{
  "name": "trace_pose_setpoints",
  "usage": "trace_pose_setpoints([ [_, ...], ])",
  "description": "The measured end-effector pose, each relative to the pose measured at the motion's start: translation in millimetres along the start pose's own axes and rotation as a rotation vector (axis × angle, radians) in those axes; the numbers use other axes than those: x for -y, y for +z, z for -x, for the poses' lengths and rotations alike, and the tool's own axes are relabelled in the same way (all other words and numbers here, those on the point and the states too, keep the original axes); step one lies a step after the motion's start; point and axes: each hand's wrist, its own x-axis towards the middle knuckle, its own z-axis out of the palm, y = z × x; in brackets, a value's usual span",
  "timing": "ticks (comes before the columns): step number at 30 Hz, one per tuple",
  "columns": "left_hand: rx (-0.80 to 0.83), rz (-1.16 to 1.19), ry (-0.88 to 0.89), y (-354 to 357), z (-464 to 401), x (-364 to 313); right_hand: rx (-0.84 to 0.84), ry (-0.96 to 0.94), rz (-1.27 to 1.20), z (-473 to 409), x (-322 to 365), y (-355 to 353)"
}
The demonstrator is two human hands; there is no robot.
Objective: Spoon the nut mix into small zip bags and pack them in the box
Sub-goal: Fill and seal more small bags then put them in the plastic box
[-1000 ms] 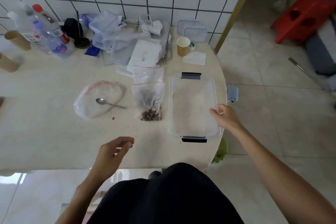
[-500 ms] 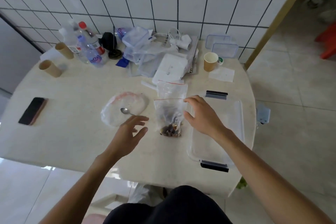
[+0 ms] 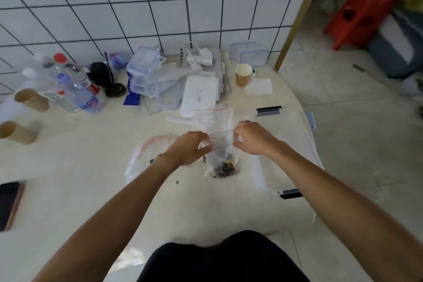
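A small clear zip bag (image 3: 221,162) with a little dark nut mix at its bottom lies mid-table. My left hand (image 3: 188,147) pinches its upper left edge and my right hand (image 3: 250,137) pinches its upper right edge. Just behind it lies another zip bag (image 3: 215,117) with a red strip, holding nothing. To the left a larger clear bag (image 3: 139,158) is spread flat, with the spoon mostly hidden under my left wrist. The clear plastic box (image 3: 290,144) with black clips stands at the right, beneath my right forearm.
Along the tiled wall stand water bottles (image 3: 75,89), paper cups (image 3: 243,74), stacked clear containers (image 3: 144,71) and lids (image 3: 249,55). Two cardboard cups (image 3: 29,101) lie at the far left. A phone (image 3: 10,201) rests near the left front edge. The table's curved edge runs close on the right.
Both hands have come together onto the nut bag: the right one left the box's rim and the left one rose from the table front. My view has swung left.
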Motion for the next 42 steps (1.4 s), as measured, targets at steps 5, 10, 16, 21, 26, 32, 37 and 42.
trace_pose_setpoints([
  [5, -0.110, 0.049, 0.097, -16.7, 33.7, 11.8, -0.025, 0.063, -0.202, 40.7, 5.9, -5.9],
  [10, -0.168, 0.248, 0.188, -17.6, 76.2, 4.4, -0.014, 0.065, -0.375, 80.2, 18.5, -2.3],
  [16, -0.200, 0.385, 0.119, -2.2, 108.7, 8.2, -0.071, 0.034, -0.476, 97.6, 29.7, 15.1],
  [21, -0.132, 0.547, -0.026, 23.5, 110.9, 11.8, -0.009, 0.078, -0.402, 89.1, 36.4, 42.1],
  [26, -0.233, 0.743, -0.080, 31.9, 116.0, 9.6, -0.051, 0.078, -0.505, 85.2, 40.4, 47.0],
  [32, -0.203, 0.941, -0.262, 40.4, 123.4, 2.8, -0.032, -0.003, -0.509, 77.5, 53.1, 45.1],
  [37, -0.302, 1.030, -0.373, 50.1, 128.3, -3.2, -0.066, 0.030, -0.503, 80.1, 55.6, 45.7],
  [42, -0.347, 1.084, -0.374, 54.8, 127.5, -9.6, -0.047, -0.072, -0.391, 75.8, 76.9, 48.0],
])
